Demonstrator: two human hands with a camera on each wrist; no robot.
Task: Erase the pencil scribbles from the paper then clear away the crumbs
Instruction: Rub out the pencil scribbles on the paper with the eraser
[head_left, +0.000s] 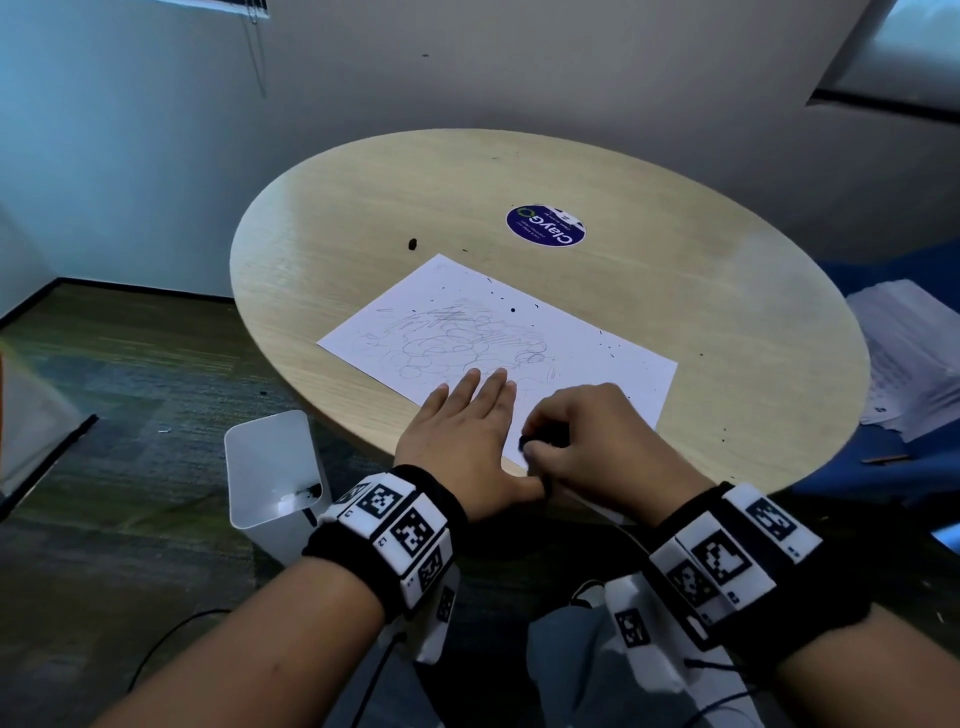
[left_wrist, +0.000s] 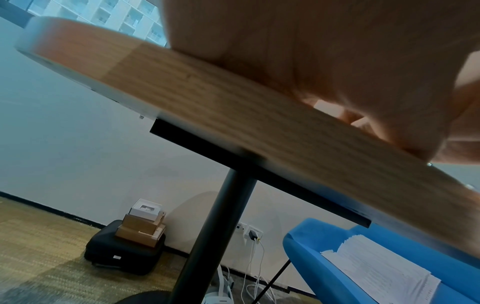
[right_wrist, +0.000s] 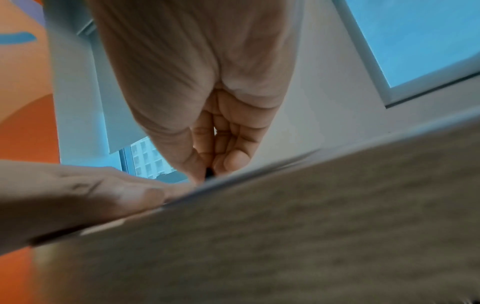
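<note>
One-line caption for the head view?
Left hand flat on scribbled paper; right hand pinches a dark eraser.

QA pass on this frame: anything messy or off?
Dark crumbs are scattered over the paper and the table, one larger blob beyond the sheet. The paper lies skewed. No visible damage.

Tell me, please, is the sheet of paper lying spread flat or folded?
Spread flat: the paper lies fully open on the table, left hand pressing it.
</note>
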